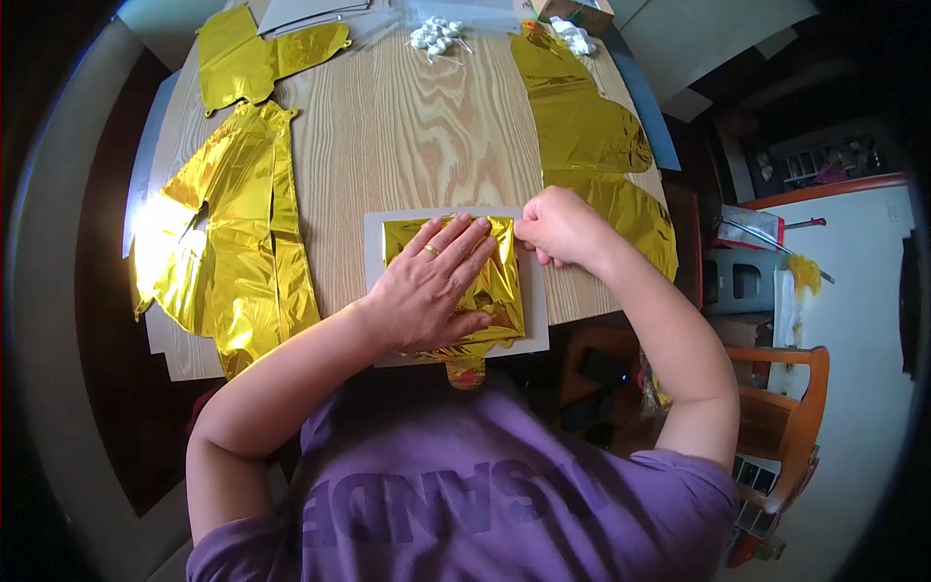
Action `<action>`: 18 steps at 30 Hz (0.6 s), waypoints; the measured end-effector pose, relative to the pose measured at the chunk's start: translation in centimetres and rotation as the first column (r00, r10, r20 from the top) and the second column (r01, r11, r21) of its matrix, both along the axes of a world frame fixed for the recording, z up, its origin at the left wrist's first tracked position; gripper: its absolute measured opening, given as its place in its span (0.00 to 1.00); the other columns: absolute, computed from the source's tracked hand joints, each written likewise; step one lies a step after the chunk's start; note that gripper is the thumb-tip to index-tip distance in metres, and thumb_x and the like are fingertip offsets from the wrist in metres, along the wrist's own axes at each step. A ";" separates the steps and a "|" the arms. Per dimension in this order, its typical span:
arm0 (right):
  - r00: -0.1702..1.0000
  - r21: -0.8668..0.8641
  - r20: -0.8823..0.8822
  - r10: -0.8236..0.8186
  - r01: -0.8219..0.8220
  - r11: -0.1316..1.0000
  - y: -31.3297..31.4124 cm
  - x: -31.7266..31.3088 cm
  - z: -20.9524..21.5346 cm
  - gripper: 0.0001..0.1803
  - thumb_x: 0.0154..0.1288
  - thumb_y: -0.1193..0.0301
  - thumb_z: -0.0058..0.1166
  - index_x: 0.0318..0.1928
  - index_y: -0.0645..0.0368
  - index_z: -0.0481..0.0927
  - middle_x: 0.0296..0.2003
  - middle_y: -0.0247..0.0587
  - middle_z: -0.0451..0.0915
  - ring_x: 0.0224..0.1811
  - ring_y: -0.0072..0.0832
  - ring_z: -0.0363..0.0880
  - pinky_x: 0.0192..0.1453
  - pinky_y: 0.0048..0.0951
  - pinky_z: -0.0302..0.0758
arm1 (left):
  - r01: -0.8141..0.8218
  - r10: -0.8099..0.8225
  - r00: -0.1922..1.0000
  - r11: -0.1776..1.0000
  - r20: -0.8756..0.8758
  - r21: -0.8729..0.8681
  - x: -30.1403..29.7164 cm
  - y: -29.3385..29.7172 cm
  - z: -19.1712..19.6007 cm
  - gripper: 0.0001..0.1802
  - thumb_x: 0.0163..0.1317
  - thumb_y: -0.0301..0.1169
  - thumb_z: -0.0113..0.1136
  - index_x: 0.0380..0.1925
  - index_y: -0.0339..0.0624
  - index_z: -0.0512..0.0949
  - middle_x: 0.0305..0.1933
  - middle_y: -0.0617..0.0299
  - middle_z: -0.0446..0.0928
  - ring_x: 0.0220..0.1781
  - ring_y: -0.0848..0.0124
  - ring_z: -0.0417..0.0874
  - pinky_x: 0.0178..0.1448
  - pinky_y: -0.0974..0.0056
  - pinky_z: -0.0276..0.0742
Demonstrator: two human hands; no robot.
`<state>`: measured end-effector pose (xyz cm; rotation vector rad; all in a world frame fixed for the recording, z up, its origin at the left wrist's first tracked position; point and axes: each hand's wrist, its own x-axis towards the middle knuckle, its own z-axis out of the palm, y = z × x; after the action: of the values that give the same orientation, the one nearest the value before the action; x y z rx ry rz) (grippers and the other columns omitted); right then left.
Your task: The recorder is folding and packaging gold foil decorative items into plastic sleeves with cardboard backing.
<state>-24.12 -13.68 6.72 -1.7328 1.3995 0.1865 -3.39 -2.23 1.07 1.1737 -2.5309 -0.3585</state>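
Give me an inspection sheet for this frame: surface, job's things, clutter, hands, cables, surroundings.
Surface: wooden table, light grain.
Job's things: folded gold foil on a grey card at the near edge.
Clutter: gold foil balloons at left, far left and right; white ribbon bundles at the far edge; a small box.
Hands: left hand flat on the foil, ring on one finger; right hand pinching the foil's upper right corner.
Cables: nothing seen.
Surroundings: wooden chair at right, white wall.
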 end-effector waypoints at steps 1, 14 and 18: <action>1.000 -0.043 -0.016 0.016 -0.017 0.999 0.2 0.0 0.0 0.15 0.66 0.68 0.54 0.23 0.63 0.80 0.16 0.39 0.79 0.15 0.24 0.78 0.22 0.27 0.76 | 0.000 0.000 1.000 1.000 0.003 -0.003 0.0 0.0 0.0 0.47 0.68 0.59 0.53 0.75 0.34 0.57 0.78 0.42 0.57 0.81 0.47 0.55 0.83 0.45 0.45; 0.983 -0.403 0.031 0.182 -0.154 0.902 1.6 -1.8 -0.1 0.11 0.63 0.69 0.61 0.30 0.65 0.82 0.21 0.46 0.81 0.24 0.36 0.83 0.34 0.35 0.78 | -0.028 0.028 1.000 0.999 0.007 -0.037 -0.4 -0.3 0.1 0.47 0.69 0.60 0.51 0.76 0.35 0.56 0.78 0.42 0.57 0.80 0.46 0.57 0.81 0.44 0.50; 0.932 -0.733 0.095 0.350 -0.172 0.658 4.2 -3.8 -1.2 0.07 0.63 0.72 0.64 0.38 0.63 0.83 0.32 0.44 0.82 0.30 0.37 0.83 0.36 0.37 0.78 | -0.053 0.054 0.999 0.998 0.006 -0.042 -0.7 -0.3 -0.1 0.47 0.69 0.60 0.51 0.76 0.35 0.56 0.78 0.42 0.57 0.80 0.46 0.57 0.81 0.44 0.49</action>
<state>-27.91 -9.48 5.50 -2.5133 1.0924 -0.4716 -4.09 -2.52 0.92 1.2262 -2.4950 -0.2877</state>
